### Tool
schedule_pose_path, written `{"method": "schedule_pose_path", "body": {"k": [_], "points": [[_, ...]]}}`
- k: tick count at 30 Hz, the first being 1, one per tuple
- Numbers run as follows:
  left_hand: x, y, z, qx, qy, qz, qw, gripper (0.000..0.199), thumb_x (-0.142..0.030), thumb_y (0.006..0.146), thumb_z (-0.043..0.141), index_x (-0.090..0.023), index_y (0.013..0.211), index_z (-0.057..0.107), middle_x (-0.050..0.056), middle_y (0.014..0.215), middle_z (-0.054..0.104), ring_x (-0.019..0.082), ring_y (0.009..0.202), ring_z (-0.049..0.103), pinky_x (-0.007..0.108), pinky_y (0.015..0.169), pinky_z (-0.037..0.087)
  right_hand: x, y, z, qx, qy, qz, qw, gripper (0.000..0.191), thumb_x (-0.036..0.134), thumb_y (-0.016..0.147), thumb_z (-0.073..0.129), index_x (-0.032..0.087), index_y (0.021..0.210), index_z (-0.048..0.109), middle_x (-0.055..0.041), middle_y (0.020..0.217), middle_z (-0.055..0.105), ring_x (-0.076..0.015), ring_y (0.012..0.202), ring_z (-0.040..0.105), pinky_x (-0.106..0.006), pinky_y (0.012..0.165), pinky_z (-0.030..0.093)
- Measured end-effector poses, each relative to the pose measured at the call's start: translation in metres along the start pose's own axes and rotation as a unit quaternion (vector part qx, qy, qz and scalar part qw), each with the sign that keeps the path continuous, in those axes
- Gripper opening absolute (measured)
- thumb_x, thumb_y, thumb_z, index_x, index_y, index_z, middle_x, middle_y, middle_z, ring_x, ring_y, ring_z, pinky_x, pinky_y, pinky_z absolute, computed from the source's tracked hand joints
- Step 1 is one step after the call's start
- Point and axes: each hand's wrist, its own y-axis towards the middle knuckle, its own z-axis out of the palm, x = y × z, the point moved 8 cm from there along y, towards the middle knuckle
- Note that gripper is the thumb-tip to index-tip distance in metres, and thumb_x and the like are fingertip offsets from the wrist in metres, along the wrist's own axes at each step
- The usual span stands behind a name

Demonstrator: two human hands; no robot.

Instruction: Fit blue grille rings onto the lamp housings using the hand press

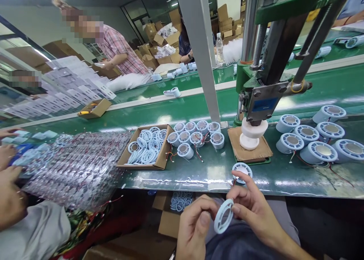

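A light blue plastic ring (218,225), tilted on edge with open slots around its rim, is held low in front of me, beyond the table edge. My right hand (254,208) pinches its right side between thumb and fingers, the index finger stretched forward. Against its upper left side, my left hand (195,224) is closed with curled fingers; its exact fingertip contact is partly hidden. Just past my right index finger, a light blue round housing (241,169) with a metal disc on top and wires stands at the table's edge.
A press (263,96) with a white round head stands over a cardboard pad (264,153). Wired housings (196,137) stand in groups on both sides. A cardboard box (143,167) holds rings; bubble wrap (82,169) and a co-worker's hands (11,191) are at left.
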Motion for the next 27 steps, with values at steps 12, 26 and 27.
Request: {"method": "schedule_pose_path", "body": {"k": [12, 26, 27], "points": [[0.008, -0.002, 0.002, 0.017, 0.069, -0.050, 0.996, 0.045, -0.058, 0.090, 0.064, -0.019, 0.070, 0.056, -0.001, 0.067, 0.050, 0.015, 0.064, 0.045, 0.026, 0.061, 0.034, -0.016, -0.006, -0.008, -0.010, -0.037, -0.021, 0.999, 0.061, 0.037, 0.092, 0.075, 0.033, 0.143, 0.041, 0.0031, 0.085, 0.063, -0.0112, 0.076, 0.059, -0.025, 0.072, 0.044], [0.012, -0.001, 0.003, 0.028, 0.082, -0.066, 0.994, 0.044, -0.057, 0.092, 0.061, -0.019, 0.072, 0.054, -0.002, 0.069, 0.047, 0.013, 0.064, 0.041, 0.025, 0.060, 0.032, -0.005, -0.005, -0.010, -0.019, -0.090, -0.057, 0.994, 0.051, 0.036, 0.095, 0.070, 0.039, 0.142, 0.050, 0.0020, 0.088, 0.066, -0.0097, 0.070, 0.061, -0.019, 0.062, 0.047], [0.011, 0.000, 0.003, 0.020, 0.096, -0.063, 0.993, 0.045, -0.057, 0.093, 0.060, -0.019, 0.071, 0.053, -0.003, 0.068, 0.046, 0.013, 0.062, 0.040, 0.025, 0.059, 0.031, -0.002, -0.006, -0.008, -0.012, -0.132, -0.076, 0.988, 0.044, 0.034, 0.097, 0.068, 0.038, 0.139, 0.056, 0.0007, 0.089, 0.067, -0.0108, 0.072, 0.062, -0.020, 0.063, 0.049]]}}
